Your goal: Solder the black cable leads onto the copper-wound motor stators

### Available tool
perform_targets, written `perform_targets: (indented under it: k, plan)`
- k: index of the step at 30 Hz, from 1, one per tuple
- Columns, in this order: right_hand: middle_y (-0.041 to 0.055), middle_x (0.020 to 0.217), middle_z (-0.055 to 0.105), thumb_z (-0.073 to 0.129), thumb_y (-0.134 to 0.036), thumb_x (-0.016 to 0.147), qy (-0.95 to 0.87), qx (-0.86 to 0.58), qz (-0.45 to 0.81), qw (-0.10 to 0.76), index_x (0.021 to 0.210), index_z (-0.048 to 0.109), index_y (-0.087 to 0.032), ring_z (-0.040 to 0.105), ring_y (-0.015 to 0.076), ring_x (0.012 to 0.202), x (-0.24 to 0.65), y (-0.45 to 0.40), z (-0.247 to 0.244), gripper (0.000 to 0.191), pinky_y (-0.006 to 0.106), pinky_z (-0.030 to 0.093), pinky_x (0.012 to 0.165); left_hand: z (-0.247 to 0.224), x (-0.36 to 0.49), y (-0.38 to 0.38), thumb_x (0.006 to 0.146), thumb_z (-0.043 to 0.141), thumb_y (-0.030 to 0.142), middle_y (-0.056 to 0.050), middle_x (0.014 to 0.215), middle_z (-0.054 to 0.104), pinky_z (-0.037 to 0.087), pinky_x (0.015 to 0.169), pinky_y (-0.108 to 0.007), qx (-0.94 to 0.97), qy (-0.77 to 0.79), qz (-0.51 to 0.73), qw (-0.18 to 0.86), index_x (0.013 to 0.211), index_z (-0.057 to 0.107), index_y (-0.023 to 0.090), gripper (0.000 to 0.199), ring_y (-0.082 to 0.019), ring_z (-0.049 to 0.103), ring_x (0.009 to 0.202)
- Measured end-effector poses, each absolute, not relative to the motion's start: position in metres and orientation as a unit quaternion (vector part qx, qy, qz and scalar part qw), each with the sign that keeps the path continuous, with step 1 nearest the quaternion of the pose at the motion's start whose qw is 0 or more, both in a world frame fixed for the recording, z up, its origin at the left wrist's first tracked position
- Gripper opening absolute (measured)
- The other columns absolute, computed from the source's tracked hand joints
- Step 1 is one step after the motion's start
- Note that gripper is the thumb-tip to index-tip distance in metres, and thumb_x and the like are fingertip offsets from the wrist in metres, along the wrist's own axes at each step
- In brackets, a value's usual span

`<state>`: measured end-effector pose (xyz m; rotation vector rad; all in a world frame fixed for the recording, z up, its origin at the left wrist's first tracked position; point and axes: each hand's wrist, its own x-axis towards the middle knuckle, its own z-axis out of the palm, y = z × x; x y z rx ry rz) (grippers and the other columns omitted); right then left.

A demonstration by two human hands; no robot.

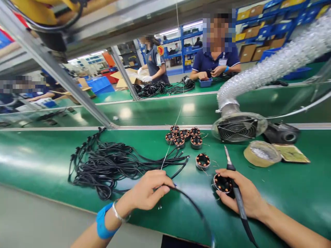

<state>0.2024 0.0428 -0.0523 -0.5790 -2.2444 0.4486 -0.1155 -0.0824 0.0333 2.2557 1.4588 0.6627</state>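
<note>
While having a heap of black cables [103,167] at left, with loose ends laid toward the middle, perhaps for easy picking, pinches a single cable [191,200] between thumb and fingers of the left hand [150,189] at lower centre, its length arching rightward. Has six copper-wound rings [179,144] clustered above a lone ring [203,167] near centre, seemingly within reach; farther right, grips another ring [219,188] between thumb and fingers of the right hand [245,196], with a soldering iron [238,198] alongside, tip upward, perhaps to spare laying it down.

No readable lettering, chest badge [222,62] too small, red sleeve patch [160,51] illegible
</note>
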Motion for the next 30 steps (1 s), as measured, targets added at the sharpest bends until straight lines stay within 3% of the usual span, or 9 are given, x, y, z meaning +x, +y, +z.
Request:
perform_targets:
  k: [4, 7, 10, 14, 18, 22, 27, 29, 30]
  plan:
    - [0.0101, 0.103, 0.069, 0.064, -0.025, 0.079, -0.871, -0.248, 0.190, 0.378, 0.123, 0.049, -0.018, 0.070, 0.0232, 0.089, 0.208, 0.045, -0.044, 0.046, 0.036, 0.060, 0.079, 0.010, -0.083, -0.056, 0.085, 0.053, 0.015, -0.006, 0.087, 0.071, 0.045, 0.072, -0.031, 0.804, 0.548, 0.118, 0.201, 0.096, 0.067, 0.018, 0.018, -0.021, 0.063, 0.078]
    - [0.0104, 0.105, 0.069, 0.064, -0.024, 0.078, -0.873, -0.249, 0.192, 0.373, 0.124, 0.048, -0.019, 0.069, 0.0236, 0.092, 0.208, 0.046, -0.041, 0.048, 0.036, 0.060, 0.080, 0.000, -0.056, -0.044, 0.083, 0.064, 0.029, -0.007, 0.096, 0.072, 0.046, 0.077, -0.034, 0.823, 0.515, 0.083, 0.224, 0.106, 0.065, 0.019, 0.025, -0.025, 0.065, 0.085]
    - [0.0118, 0.111, 0.068, 0.064, -0.025, 0.076, -0.874, -0.232, 0.196, 0.378, 0.123, 0.047, -0.019, 0.069, 0.0251, 0.098, 0.208, 0.048, -0.039, 0.050, 0.038, 0.059, 0.084, -0.005, -0.034, -0.037, 0.088, 0.061, 0.036, -0.007, 0.093, 0.071, 0.044, 0.076, -0.033, 0.848, 0.465, 0.082, 0.242, 0.104, 0.065, 0.019, 0.023, -0.024, 0.064, 0.083]
    - [0.0125, 0.117, 0.066, 0.064, -0.026, 0.075, -0.855, -0.216, 0.210, 0.423, 0.123, 0.045, -0.020, 0.067, 0.0253, 0.103, 0.212, 0.045, -0.026, 0.051, 0.039, 0.057, 0.088, -0.003, -0.026, -0.033, 0.092, 0.053, 0.028, 0.001, 0.067, 0.058, 0.037, 0.060, -0.025, 0.767, 0.505, 0.206, 0.339, 0.082, 0.060, 0.019, 0.016, -0.014, 0.051, 0.061]
    - [0.0078, 0.101, 0.066, 0.064, -0.019, 0.078, -0.806, -0.233, 0.259, 0.479, 0.120, 0.047, -0.021, 0.068, 0.0188, 0.085, 0.206, 0.031, -0.008, 0.045, 0.031, 0.058, 0.077, 0.004, -0.026, -0.033, 0.095, 0.049, 0.041, 0.006, 0.061, 0.040, 0.028, 0.051, -0.023, 0.633, 0.549, 0.348, 0.421, 0.081, 0.051, 0.019, 0.026, -0.011, 0.035, 0.055]
    - [0.0021, 0.089, 0.065, 0.062, -0.014, 0.082, -0.786, -0.233, 0.293, 0.491, 0.110, 0.050, -0.024, 0.063, 0.0125, 0.067, 0.188, 0.019, 0.005, 0.031, 0.024, 0.056, 0.063, 0.010, -0.019, -0.031, 0.095, 0.050, 0.046, 0.007, 0.060, 0.036, 0.025, 0.052, -0.024, 0.639, 0.554, 0.353, 0.401, 0.083, 0.052, 0.018, 0.030, -0.011, 0.031, 0.055]
    - [0.0014, 0.084, 0.066, 0.055, -0.010, 0.083, -0.791, -0.212, 0.275, 0.503, 0.103, 0.053, -0.023, 0.064, 0.0124, 0.067, 0.174, 0.022, 0.017, 0.024, 0.023, 0.055, 0.063, 0.025, -0.019, -0.014, 0.099, 0.042, 0.048, -0.001, 0.077, 0.054, 0.039, 0.071, -0.027, 0.668, 0.511, 0.339, 0.421, 0.080, 0.060, 0.017, 0.040, -0.015, 0.048, 0.074]
    - [0.0012, 0.084, 0.067, 0.055, -0.008, 0.084, -0.796, -0.183, 0.283, 0.503, 0.104, 0.054, -0.023, 0.065, 0.0127, 0.068, 0.171, 0.026, 0.019, 0.025, 0.024, 0.055, 0.065, 0.029, -0.022, -0.007, 0.096, 0.046, 0.054, -0.004, 0.087, 0.058, 0.041, 0.079, -0.029, 0.659, 0.465, 0.336, 0.487, 0.078, 0.063, 0.016, 0.045, -0.018, 0.052, 0.085]
    - [0.0010, 0.083, 0.067, 0.055, -0.008, 0.084, -0.796, -0.173, 0.286, 0.505, 0.104, 0.054, -0.023, 0.066, 0.0128, 0.069, 0.169, 0.027, 0.019, 0.025, 0.024, 0.056, 0.066, 0.029, -0.023, -0.005, 0.093, 0.048, 0.059, -0.005, 0.085, 0.059, 0.044, 0.075, -0.028, 0.640, 0.442, 0.328, 0.537, 0.076, 0.062, 0.016, 0.048, -0.017, 0.055, 0.083]
